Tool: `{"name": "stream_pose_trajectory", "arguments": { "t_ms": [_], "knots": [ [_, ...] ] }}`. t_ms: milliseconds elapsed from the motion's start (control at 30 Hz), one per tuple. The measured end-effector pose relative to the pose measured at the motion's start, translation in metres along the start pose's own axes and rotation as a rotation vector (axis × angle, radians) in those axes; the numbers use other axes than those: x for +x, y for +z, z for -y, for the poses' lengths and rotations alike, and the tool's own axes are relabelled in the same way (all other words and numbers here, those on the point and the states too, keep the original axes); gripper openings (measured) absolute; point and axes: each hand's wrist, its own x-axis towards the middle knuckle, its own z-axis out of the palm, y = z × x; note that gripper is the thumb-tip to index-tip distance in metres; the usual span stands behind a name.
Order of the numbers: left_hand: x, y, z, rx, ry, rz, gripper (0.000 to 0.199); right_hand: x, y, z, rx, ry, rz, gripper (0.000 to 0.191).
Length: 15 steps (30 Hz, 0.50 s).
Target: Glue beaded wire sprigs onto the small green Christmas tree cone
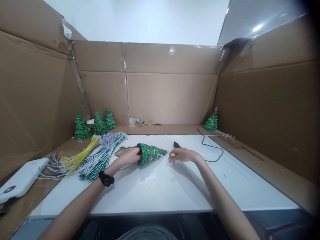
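Note:
A small green Christmas tree (pixel 150 154) with red garland lies on its side above the white board, its tip pointing right. My left hand (pixel 135 155) grips it at the wide base, with the fingertips hidden inside the hollow. A thin pale strand shows by that hand. My right hand (pixel 180 155) is closed around a short yellow handle (pixel 172 154), just right of the tree's tip. A thin shaft seems to run from the handle towards the tree; the tool's kind is unclear. Behind my right hand lies a black-and-red object (pixel 176 144), partly hidden.
Bundles of yellow wires (pixel 81 154) and green-white wires (pixel 100 161) lie left. Similar trees (pixel 100 124) stand back left, another tree (pixel 211 120) back right. A dark cable (pixel 212 160) curves at right. A white device (pixel 23 176) sits far left. Cardboard walls (pixel 172 96) surround the white board (pixel 155 200).

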Motion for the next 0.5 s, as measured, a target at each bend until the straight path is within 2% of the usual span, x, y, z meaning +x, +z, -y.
{"name": "stream_pose_trajectory", "arguments": {
  "t_ms": [233,333,400,500],
  "knots": [
    [0.002,0.000,0.006,-0.047,0.011,0.033,0.012,0.001,0.002,0.005,-0.081,-0.068,-0.053,0.016],
    [0.002,-0.002,0.005,-0.089,0.021,0.085,0.012,0.003,0.003,0.000,-0.145,-0.064,-0.198,0.022],
    [0.002,-0.004,0.004,-0.120,0.025,0.127,0.012,0.005,0.001,-0.003,-0.170,-0.124,-0.293,0.023],
    [0.002,-0.006,0.004,-0.157,0.014,0.143,0.011,0.006,-0.001,-0.005,-0.167,-0.245,-0.334,0.022]
  ]
}}
